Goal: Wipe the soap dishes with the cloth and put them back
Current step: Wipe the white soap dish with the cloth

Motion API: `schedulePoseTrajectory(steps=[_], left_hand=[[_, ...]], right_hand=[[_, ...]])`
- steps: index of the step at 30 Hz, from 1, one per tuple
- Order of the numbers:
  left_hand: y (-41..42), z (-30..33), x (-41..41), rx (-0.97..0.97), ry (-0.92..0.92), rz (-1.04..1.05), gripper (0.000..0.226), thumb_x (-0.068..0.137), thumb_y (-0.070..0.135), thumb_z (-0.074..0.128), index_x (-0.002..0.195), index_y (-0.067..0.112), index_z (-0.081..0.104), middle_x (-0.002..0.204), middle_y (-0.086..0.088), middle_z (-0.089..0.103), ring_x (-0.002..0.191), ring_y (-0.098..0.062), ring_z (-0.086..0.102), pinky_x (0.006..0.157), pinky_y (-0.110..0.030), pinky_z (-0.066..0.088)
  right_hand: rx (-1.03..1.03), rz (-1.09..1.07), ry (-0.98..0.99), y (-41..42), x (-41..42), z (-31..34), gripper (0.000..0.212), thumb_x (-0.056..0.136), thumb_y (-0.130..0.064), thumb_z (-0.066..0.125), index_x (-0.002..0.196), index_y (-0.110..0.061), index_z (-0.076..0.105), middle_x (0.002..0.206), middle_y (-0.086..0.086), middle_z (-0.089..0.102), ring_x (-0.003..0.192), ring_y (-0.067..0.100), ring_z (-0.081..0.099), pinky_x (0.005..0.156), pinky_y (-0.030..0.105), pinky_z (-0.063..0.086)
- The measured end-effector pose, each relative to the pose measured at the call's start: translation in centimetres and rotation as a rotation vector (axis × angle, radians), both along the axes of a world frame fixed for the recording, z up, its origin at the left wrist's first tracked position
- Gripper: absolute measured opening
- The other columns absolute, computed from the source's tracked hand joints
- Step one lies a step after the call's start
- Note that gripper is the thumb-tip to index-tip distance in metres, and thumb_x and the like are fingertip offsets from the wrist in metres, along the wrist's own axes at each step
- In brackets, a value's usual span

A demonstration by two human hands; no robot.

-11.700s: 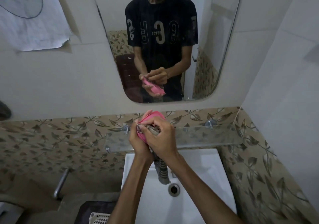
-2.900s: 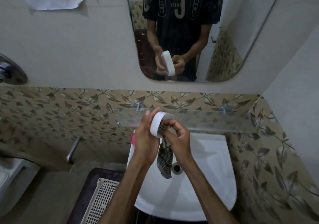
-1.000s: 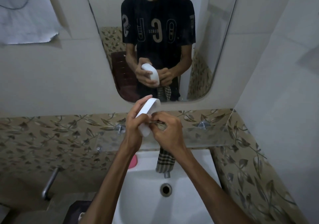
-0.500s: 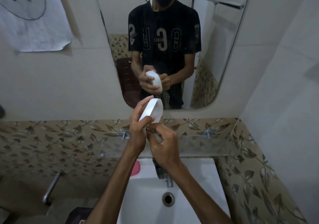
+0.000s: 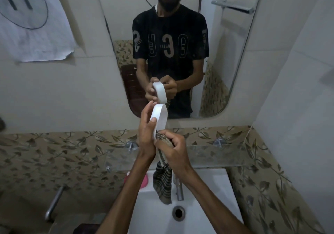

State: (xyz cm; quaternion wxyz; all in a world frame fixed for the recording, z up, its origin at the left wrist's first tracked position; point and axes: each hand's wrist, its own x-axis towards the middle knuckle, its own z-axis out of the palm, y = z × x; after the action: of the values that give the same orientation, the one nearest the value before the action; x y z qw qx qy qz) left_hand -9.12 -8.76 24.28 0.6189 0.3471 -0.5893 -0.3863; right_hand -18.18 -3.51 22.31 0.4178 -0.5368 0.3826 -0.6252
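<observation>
A white oval soap dish (image 5: 159, 115) stands on edge in front of the mirror, gripped by my left hand (image 5: 147, 134) with the thumb on its rim. My right hand (image 5: 173, 149) grips a striped checked cloth (image 5: 162, 183) and presses it against the lower end of the dish. The rest of the cloth hangs down over the basin. A pink soap dish (image 5: 144, 178) lies on the basin's back left corner, mostly hidden behind my left forearm.
A glass shelf (image 5: 216, 155) on two metal studs spans the wall above the white basin (image 5: 207, 206). A tap (image 5: 179, 188) stands behind the drain (image 5: 178, 213). The mirror (image 5: 180, 44) reflects a person. A metal handle (image 5: 54, 202) sticks out at the lower left.
The pink dish I was wiping earlier now lies on the basin and I hold the white one. In the last second my right hand slid the cloth down to the dish's lower end.
</observation>
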Motion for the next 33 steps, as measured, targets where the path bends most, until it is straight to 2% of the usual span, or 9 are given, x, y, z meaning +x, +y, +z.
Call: schedulePoseTrajectory(steps=[4,8,10,14,20,23,27,29,33], left_hand=[[1.3,1.5,0.7,0.296,-0.021,-0.114,0.071,0.082,0.061,0.057,0.146,0.032,0.048,0.14,0.004,0.057,0.12,-0.01,0.061,0.087,-0.021,0.056],[0.8,4.2,2.4,0.751,0.294,-0.256,0.067,0.088,0.056,0.067,0.139,0.015,0.056,0.114,-0.019,0.067,0.106,-0.034,0.069,0.089,-0.047,0.056],[0.6,5.1,2.9,0.8,0.323,-0.34,0.071,0.087,0.06,0.065,0.14,0.014,0.055,0.114,-0.02,0.066,0.108,-0.041,0.067,0.09,-0.051,0.055],[1.4,4.9,1.9,0.663,0.31,-0.256,0.061,0.085,0.055,0.065,0.121,0.005,0.068,0.097,-0.017,0.073,0.094,-0.036,0.068,0.081,-0.043,0.058],[2.3,3.2,0.3,0.357,0.365,-0.159,0.049,0.077,0.05,0.065,0.11,0.015,0.074,0.092,-0.01,0.072,0.083,-0.021,0.067,0.071,-0.036,0.056],[2.0,2.8,0.6,0.267,0.337,-0.161,0.039,0.082,0.048,0.061,0.104,0.021,0.079,0.096,-0.009,0.074,0.088,-0.023,0.068,0.077,-0.04,0.056],[2.3,2.0,0.3,0.201,0.292,-0.134,0.05,0.084,0.043,0.059,0.118,0.008,0.07,0.102,-0.015,0.071,0.097,-0.031,0.064,0.087,-0.045,0.051],[2.2,1.8,0.2,0.156,0.253,-0.078,0.055,0.082,0.041,0.059,0.12,0.002,0.064,0.101,-0.018,0.068,0.096,-0.035,0.062,0.084,-0.045,0.05],[1.7,1.5,0.3,0.11,0.181,-0.04,0.056,0.081,0.041,0.057,0.115,-0.003,0.06,0.102,-0.022,0.063,0.093,-0.036,0.059,0.084,-0.046,0.047]], right_hand=[[-0.14,-0.048,0.171,-0.2,-1.2,0.2,0.004,0.092,-0.007,0.072,0.089,-0.005,0.074,0.079,-0.001,0.072,0.07,0.006,0.065,0.064,0.019,0.054],[-0.409,-0.159,0.473,-0.6,-2.1,0.0,0.015,0.079,-0.002,0.075,0.094,-0.001,0.078,0.094,0.006,0.078,0.08,0.015,0.072,0.073,0.031,0.061],[-0.481,-0.19,0.558,-0.7,-2.3,-0.4,0.02,0.076,0.003,0.075,0.095,-0.001,0.079,0.098,0.006,0.078,0.085,0.017,0.073,0.078,0.032,0.061],[-0.411,-0.215,0.583,-0.2,-1.9,-1.1,0.018,0.081,-0.009,0.069,0.096,-0.008,0.078,0.096,0.001,0.077,0.081,0.011,0.068,0.075,0.028,0.06],[0.005,-0.151,0.244,0.4,0.3,-0.7,0.026,0.093,-0.036,0.06,0.094,-0.018,0.079,0.09,-0.008,0.077,0.083,0.007,0.072,0.072,0.018,0.059],[0.049,-0.108,0.153,0.3,0.1,-0.3,0.024,0.095,-0.032,0.063,0.094,-0.018,0.082,0.089,-0.006,0.079,0.085,0.011,0.075,0.076,0.031,0.063],[0.04,-0.201,0.171,0.5,0.8,-0.8,0.026,0.097,-0.033,0.06,0.096,-0.018,0.08,0.089,-0.006,0.078,0.083,0.01,0.075,0.07,0.028,0.063],[0.119,-0.142,0.019,0.8,1.7,-0.6,0.021,0.098,-0.027,0.06,0.092,-0.022,0.08,0.088,-0.006,0.079,0.082,0.006,0.074,0.068,0.02,0.06],[0.187,0.041,-0.259,0.5,1.8,1.1,0.026,0.098,-0.026,0.061,0.095,-0.008,0.08,0.093,0.013,0.079,0.09,0.02,0.076,0.078,0.03,0.062]])
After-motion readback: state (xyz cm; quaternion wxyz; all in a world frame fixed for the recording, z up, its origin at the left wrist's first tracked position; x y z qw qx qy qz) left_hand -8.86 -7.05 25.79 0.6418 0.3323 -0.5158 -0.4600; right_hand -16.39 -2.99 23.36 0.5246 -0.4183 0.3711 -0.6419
